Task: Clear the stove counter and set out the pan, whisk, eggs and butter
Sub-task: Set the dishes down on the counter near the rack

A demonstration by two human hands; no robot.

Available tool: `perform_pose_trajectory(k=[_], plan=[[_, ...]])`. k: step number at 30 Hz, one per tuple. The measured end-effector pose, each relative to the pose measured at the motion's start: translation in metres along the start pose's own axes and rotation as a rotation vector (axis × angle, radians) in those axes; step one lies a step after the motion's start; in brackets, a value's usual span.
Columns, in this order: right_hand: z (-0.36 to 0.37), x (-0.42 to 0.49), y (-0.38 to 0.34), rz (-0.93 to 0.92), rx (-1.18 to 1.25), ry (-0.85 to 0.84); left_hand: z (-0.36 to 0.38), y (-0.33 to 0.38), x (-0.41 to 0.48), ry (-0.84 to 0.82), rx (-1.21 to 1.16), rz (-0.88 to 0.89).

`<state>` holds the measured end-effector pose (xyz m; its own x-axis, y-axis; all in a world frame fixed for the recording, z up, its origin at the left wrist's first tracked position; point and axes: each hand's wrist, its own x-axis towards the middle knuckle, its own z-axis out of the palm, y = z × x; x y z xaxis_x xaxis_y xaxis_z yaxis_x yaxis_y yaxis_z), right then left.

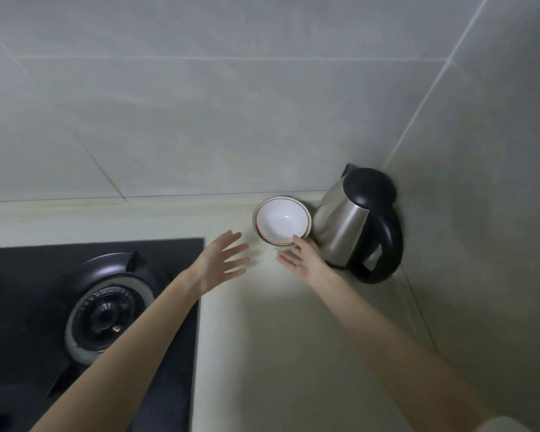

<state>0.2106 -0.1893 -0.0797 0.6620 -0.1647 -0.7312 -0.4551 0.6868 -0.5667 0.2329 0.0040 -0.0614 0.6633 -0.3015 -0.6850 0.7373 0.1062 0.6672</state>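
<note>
- Both bare forearms enter from the near edge of the pale counter (262,353) and reach toward its far right corner.
- Left hand (222,260) hovers above the counter just right of the black glass stove top (19,275), fingers spread, grasping nothing.
- Right hand (303,260) is unclenched, palm turned inward; its fingertips touch the near rim of the stacked white bowls with red rim lines (282,221).
- Bowls sit at the far edge, just beside the stainless steel kettle with black handle (353,226) in the corner.
- Round black gas burner (106,313) sits uncovered on the stove top.
</note>
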Motion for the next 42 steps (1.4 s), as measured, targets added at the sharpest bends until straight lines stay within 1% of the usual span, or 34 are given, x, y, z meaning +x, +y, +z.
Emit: perform_pose_trajectory(k=[2,7,11,14,16,18,23,26,29,31,36,42], plan=[[0.0,0.009,0.0,-0.039,0.001,0.012,0.003,0.002,0.006,0.017,-0.016,-0.009],[-0.003,0.016,0.003,-0.113,-0.026,-0.022,0.008,0.002,0.016,0.044,-0.095,-0.024],[-0.01,0.013,0.005,-0.099,-0.071,-0.046,0.006,-0.004,0.009,0.079,-0.103,-0.022],[-0.017,0.004,0.009,-0.065,-0.119,-0.1,0.0,-0.009,-0.004,0.075,-0.094,0.002],[-0.019,-0.008,0.013,-0.049,-0.164,-0.155,-0.004,-0.013,-0.016,0.093,-0.058,0.047],[-0.021,-0.019,0.018,-0.042,-0.206,-0.214,-0.008,-0.016,-0.03,0.155,-0.01,0.108],[-0.01,-0.061,0.029,0.002,-0.292,-0.414,-0.024,-0.024,-0.079,0.199,0.026,0.22],[0.009,-0.086,0.04,0.042,-0.347,-0.501,-0.038,-0.03,-0.118,0.277,-0.077,0.271],[0.031,-0.11,0.055,0.088,-0.422,-0.576,-0.054,-0.042,-0.161,0.394,-0.134,0.344],[0.047,-0.129,0.067,0.116,-0.487,-0.619,-0.066,-0.056,-0.192,0.462,-0.166,0.387],[0.079,-0.179,0.109,0.197,-0.633,-0.725,-0.098,-0.096,-0.272,0.549,-0.251,0.471],[0.108,-0.247,0.182,0.317,-0.801,-0.928,-0.134,-0.163,-0.373,0.741,-0.318,0.557]])
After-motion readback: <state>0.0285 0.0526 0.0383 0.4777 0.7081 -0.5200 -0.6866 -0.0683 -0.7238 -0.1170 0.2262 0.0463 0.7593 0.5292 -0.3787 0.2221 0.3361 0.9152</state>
